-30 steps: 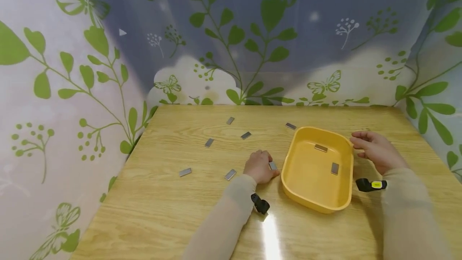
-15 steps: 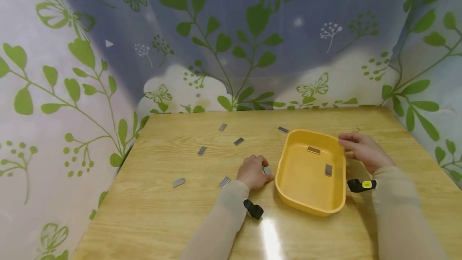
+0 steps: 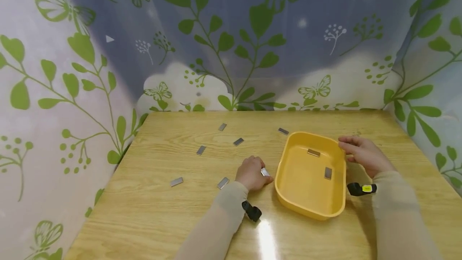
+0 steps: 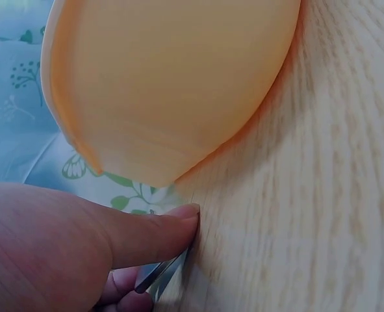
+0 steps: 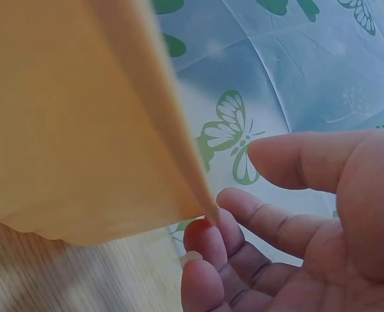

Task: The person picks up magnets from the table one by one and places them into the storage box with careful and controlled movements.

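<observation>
Left of a yellow plastic tub (image 3: pixel 310 200), my left hand (image 3: pixel 250 173) pinches a small flat silver metal block (image 3: pixel 265 171) close to the tabletop. In the left wrist view the thumb (image 4: pixel 156 235) lies over the tilted block (image 4: pixel 158 274), and the fingers behind are partly hidden. My right hand (image 3: pixel 367 153) is at the tub's far right side. Its fingertips (image 5: pixel 206 244) touch the tub's edge (image 5: pixel 179 123) in the right wrist view, while the thumb stands apart from it. Two similar blocks, one near the back wall (image 3: pixel 313 153) and one at the right (image 3: pixel 327 173), lie inside the tub.
Several more metal blocks lie scattered on the wooden table (image 3: pixel 144 220), such as the near-left block (image 3: pixel 177 181), the block by the left wrist (image 3: pixel 223 183) and the block behind the tub (image 3: pixel 283 131). A patterned curtain (image 3: pixel 252 51) surrounds the table's back and sides.
The head view has shifted a little. In my left hand the metal block has tilted, and its face now shines brighter. The right hand and the tub stay together as before.
</observation>
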A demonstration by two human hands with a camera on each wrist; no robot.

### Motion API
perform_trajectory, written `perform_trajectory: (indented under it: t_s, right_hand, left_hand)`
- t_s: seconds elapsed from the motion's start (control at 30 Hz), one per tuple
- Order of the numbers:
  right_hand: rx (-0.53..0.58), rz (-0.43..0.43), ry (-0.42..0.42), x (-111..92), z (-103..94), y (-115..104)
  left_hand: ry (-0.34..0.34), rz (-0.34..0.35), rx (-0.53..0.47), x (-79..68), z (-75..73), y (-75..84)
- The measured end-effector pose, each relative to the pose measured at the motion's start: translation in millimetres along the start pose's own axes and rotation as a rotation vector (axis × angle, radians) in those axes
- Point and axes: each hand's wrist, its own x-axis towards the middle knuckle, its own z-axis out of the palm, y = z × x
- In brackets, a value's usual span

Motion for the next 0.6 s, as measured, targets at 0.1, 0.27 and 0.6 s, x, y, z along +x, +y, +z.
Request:
perform_trajectory:
  t_s: [0.1, 0.27, 0.6]
  right_hand:
    - [0.006, -0.009, 0.000, -0.3, 0.2, -1.5]
    - [0.009, -0.005, 0.001, -0.6, 2.5, -1.8]
    - [0.023, 0.011, 0.009, -2.1, 2.8, 1.5]
  left_hand:
    - [0.011, 0.001, -0.003, 0.7, 0.4, -0.3]
    - [0.006, -0.003, -0.001, -0.3, 0.2, 0.2]
    - [-0.052, 0.012, -0.005, -3.5, 0.3, 2.4]
